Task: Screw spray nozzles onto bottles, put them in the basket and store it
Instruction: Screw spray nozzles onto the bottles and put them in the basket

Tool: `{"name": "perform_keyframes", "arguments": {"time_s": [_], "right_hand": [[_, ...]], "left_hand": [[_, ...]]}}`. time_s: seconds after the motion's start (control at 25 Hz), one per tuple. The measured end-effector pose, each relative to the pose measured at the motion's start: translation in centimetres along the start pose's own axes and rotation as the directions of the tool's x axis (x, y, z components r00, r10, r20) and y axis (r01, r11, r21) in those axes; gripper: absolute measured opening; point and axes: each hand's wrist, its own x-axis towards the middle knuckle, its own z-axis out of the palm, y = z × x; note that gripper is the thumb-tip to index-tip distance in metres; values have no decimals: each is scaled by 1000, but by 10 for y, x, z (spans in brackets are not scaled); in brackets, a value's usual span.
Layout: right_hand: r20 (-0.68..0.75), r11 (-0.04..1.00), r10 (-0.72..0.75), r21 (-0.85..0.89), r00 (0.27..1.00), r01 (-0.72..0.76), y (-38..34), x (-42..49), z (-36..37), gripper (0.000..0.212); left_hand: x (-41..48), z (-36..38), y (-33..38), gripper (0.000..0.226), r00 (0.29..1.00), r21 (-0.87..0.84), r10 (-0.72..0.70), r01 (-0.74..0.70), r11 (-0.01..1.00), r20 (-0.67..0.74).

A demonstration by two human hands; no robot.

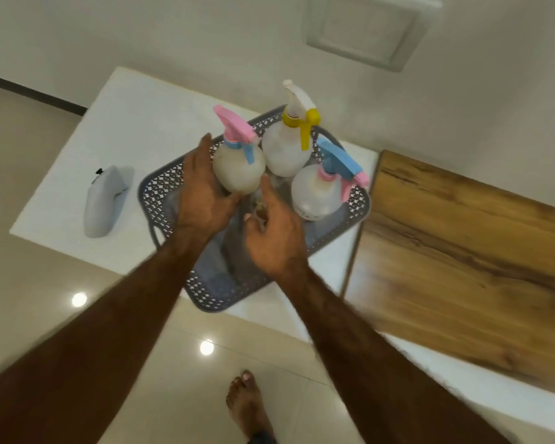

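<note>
1. Inside grey basket, on white table: found three nozzled bottles upright, pink-nozzle bottle nearest.
2. Cupped its side with left hand, fingers nearly straight; held right hand loosely open, empty, alongside.
3. Risked toppling neighbours if jostled.

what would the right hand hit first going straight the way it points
Probably the pink-nozzle bottle: the right hand aims at its lower right side. Depth is unclear, so it might slip past.

Glossy beige tiled floor, white table, wooden board — pale wall behind.
</note>
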Motion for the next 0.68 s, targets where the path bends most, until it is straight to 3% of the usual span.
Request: {"name": "perform_keyframes", "arguments": {"time_s": [0.08,0.2,0.28,0.4,0.48,0.68], "right_hand": [[-99,998,-57,-2,993,57,6,-28,-20,61],[-234,991,-130,12,963,137,17,-81,-52,44],[-301,992,-117,15,947,128,40,-124,-85,37],[-421,1000,6,25,907,5,104,-195,-144,26],[-470,989,146,62,870,-132,150,-249,-184,32],[-593,933,336,103,732,-345,261,-392,-263,37]], "left_hand": [[-32,1,19,92,990,113,23,-7,994,-142],[-97,17,53,54,904,205,180,-106,973,-388],[-153,54,86,38,888,189,204,-136,973,-412],[-248,135,141,31,950,96,190,-171,981,-249],[-310,186,166,32,974,55,203,-198,979,-97],[-447,300,209,31,932,-7,294,-299,954,213]]}}
